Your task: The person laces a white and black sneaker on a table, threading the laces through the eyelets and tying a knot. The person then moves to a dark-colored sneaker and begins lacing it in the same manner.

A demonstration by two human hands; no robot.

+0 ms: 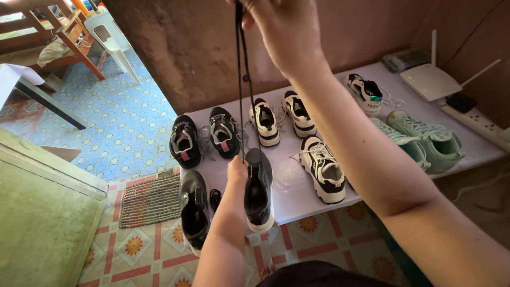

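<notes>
My left hand (236, 172) grips a black sneaker with a white sole (258, 191) by its side, holding it over the front edge of a low white table (289, 194). My right hand (284, 29) is raised high near the top of the view, pinching a black shoelace (241, 90) that hangs taut down to the sneaker. A second black sneaker (194, 212) lies on the table edge left of my left arm, with a coiled black lace (215, 198) beside it.
Several more shoes sit on the table: a black pair (204, 137), white-and-black sneakers (281, 117), one more (323, 167), another (365, 93), and a green pair (425, 139). A white router (430, 81) and power strip (473, 118) are at right. A woven mat (150, 199) lies on the tiled floor.
</notes>
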